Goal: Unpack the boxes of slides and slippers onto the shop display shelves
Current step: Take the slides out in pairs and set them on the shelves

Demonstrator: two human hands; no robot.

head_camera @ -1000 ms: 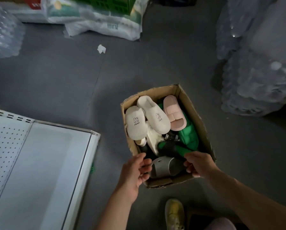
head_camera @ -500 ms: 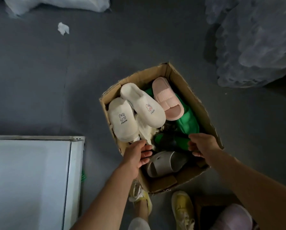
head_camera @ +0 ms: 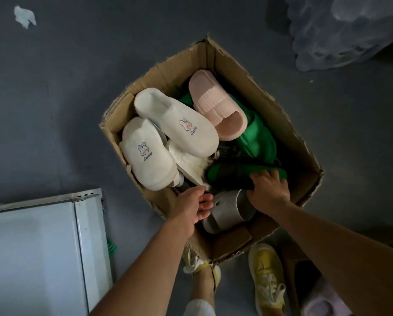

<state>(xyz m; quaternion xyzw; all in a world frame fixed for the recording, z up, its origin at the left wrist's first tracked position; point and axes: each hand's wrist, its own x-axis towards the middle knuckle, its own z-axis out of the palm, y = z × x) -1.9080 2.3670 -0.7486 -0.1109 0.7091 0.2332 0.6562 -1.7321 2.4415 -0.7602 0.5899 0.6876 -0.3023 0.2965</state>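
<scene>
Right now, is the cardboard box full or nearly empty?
Still quite full. The cardboard box holds two white bunny slippers, a pink slide, green slides and a grey slide.

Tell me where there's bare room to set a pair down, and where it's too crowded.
Free: the white shelf panel left of the cardboard box, bare where it shows, and the grey floor between the box and the paper scrap. Crowded: inside the box, where the white bunny slippers, pink slide, green slides and both hands fill it.
</scene>
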